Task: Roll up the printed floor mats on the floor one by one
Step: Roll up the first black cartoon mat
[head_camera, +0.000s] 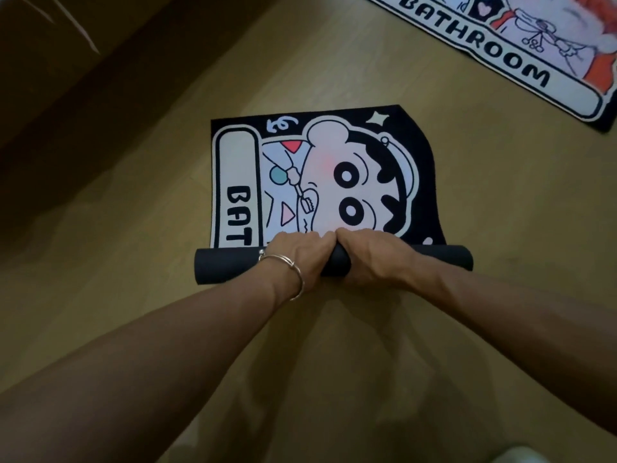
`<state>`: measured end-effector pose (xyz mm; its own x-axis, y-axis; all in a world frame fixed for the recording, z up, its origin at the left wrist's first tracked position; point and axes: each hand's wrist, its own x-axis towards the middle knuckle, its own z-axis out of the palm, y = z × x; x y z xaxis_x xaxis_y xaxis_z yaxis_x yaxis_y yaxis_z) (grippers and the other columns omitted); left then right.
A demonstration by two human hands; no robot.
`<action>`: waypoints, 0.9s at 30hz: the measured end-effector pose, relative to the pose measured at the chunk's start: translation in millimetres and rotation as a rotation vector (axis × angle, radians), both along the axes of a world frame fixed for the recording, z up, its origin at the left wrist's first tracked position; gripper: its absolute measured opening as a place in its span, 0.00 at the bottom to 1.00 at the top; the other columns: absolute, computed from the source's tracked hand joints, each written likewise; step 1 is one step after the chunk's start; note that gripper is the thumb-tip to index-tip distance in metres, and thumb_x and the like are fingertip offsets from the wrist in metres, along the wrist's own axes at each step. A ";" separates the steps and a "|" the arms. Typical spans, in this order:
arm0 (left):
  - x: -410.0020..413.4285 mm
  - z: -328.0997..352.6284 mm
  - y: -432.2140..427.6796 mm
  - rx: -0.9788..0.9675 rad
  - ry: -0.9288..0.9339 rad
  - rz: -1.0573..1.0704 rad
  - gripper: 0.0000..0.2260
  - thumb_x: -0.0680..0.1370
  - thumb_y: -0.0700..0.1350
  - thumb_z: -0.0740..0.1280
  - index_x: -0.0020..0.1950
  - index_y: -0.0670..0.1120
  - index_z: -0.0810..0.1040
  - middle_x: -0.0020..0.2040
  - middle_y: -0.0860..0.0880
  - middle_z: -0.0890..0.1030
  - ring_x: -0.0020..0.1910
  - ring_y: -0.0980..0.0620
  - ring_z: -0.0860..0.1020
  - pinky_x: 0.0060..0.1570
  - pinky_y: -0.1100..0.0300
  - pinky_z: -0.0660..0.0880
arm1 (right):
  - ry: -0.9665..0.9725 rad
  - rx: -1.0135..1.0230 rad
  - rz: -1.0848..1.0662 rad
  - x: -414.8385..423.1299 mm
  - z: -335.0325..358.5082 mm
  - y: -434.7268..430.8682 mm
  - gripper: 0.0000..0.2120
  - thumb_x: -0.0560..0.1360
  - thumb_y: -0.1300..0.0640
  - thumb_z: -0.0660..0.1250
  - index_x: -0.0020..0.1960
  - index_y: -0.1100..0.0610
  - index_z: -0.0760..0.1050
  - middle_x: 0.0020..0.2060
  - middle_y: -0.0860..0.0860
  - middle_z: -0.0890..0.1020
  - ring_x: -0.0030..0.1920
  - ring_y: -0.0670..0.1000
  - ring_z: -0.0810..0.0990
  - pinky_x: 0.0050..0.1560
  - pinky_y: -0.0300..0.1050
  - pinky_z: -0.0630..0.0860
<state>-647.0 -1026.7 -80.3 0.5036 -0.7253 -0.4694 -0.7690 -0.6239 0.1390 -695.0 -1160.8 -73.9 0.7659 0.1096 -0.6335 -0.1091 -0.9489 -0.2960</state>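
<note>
Left hand [293,259] and right hand [370,259] grip the black roll [227,269] of the cartoon mat [334,175]; roll evenly, keep the edges aligned and tight.

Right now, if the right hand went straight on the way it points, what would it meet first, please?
The right hand, gripping the roll, would first cross the flat printed part of the same mat, then bare wooden floor. The other BATHROOM mat probably lies off-line, to the right.

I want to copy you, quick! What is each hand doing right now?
Left hand: closed, gripping the rolled part of the mat.
Right hand: closed, gripping the same roll.
</note>
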 end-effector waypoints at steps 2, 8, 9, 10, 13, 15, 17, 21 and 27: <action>9.1 1.4 0.9 0.037 0.110 0.039 0.14 0.76 0.48 0.65 0.60 0.49 0.68 0.51 0.47 0.78 0.44 0.48 0.76 0.44 0.56 0.73 | -0.106 -0.005 0.036 -5.0 -2.3 -3.7 0.20 0.72 0.50 0.70 0.58 0.52 0.66 0.50 0.50 0.76 0.47 0.50 0.77 0.50 0.46 0.76; 13.3 5.3 5.6 -0.025 0.043 -0.029 0.17 0.75 0.48 0.67 0.61 0.50 0.65 0.52 0.48 0.75 0.48 0.47 0.77 0.43 0.54 0.74 | 0.029 0.002 0.012 0.0 -0.2 -19.0 0.17 0.71 0.51 0.70 0.55 0.50 0.67 0.46 0.49 0.76 0.44 0.49 0.75 0.46 0.44 0.74; 10.4 3.8 6.3 -0.029 0.021 -0.040 0.17 0.75 0.47 0.66 0.61 0.49 0.64 0.52 0.47 0.75 0.47 0.46 0.77 0.43 0.53 0.74 | 0.048 0.020 0.005 1.0 0.7 -18.5 0.18 0.71 0.51 0.70 0.56 0.50 0.68 0.46 0.48 0.76 0.45 0.49 0.76 0.47 0.44 0.75; 9.2 2.3 7.3 -0.029 0.006 -0.038 0.16 0.76 0.46 0.65 0.61 0.48 0.64 0.52 0.47 0.75 0.47 0.46 0.77 0.44 0.53 0.75 | 0.038 0.023 0.008 0.8 1.1 -17.2 0.18 0.71 0.51 0.70 0.57 0.50 0.68 0.46 0.48 0.75 0.45 0.49 0.75 0.47 0.43 0.74; 13.3 0.3 10.5 -0.050 -0.035 0.013 0.13 0.77 0.46 0.63 0.59 0.48 0.65 0.51 0.46 0.76 0.45 0.46 0.77 0.42 0.54 0.73 | -0.102 -0.027 0.048 -0.8 1.3 -12.0 0.18 0.72 0.50 0.69 0.58 0.51 0.67 0.47 0.47 0.71 0.45 0.47 0.72 0.47 0.43 0.70; 14.0 0.6 11.6 -0.071 -0.088 0.016 0.13 0.77 0.46 0.63 0.60 0.47 0.64 0.51 0.46 0.75 0.46 0.46 0.76 0.39 0.54 0.69 | -0.141 -0.051 0.060 1.6 2.5 -9.2 0.19 0.72 0.50 0.69 0.58 0.51 0.66 0.47 0.48 0.72 0.44 0.48 0.71 0.46 0.43 0.69; 11.1 0.1 11.8 -0.076 -0.129 -0.005 0.14 0.77 0.46 0.63 0.60 0.48 0.63 0.51 0.46 0.74 0.47 0.46 0.76 0.39 0.54 0.68 | -0.048 -0.007 0.042 6.3 4.4 -9.6 0.19 0.71 0.50 0.70 0.58 0.51 0.67 0.47 0.48 0.75 0.44 0.48 0.73 0.46 0.43 0.71; 10.4 -2.4 10.8 -0.044 -0.061 0.018 0.11 0.78 0.47 0.63 0.58 0.48 0.66 0.49 0.47 0.76 0.44 0.47 0.77 0.40 0.55 0.70 | 0.045 0.035 0.017 8.2 5.0 -8.2 0.19 0.70 0.52 0.70 0.58 0.50 0.68 0.47 0.49 0.76 0.45 0.49 0.76 0.47 0.45 0.75; 8.9 0.0 10.0 -0.075 -0.111 -0.023 0.18 0.78 0.48 0.63 0.65 0.48 0.62 0.53 0.46 0.75 0.49 0.46 0.77 0.42 0.55 0.70 | 0.026 0.008 0.008 11.8 2.7 -7.3 0.22 0.71 0.52 0.70 0.62 0.52 0.67 0.52 0.51 0.77 0.46 0.50 0.75 0.48 0.45 0.75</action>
<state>-638.1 -1016.7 -80.3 0.5320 -0.7684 -0.3556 -0.7963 -0.5969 0.0985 -683.2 -1168.0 -71.2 0.7484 0.1206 -0.6522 -0.1097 -0.9473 -0.3010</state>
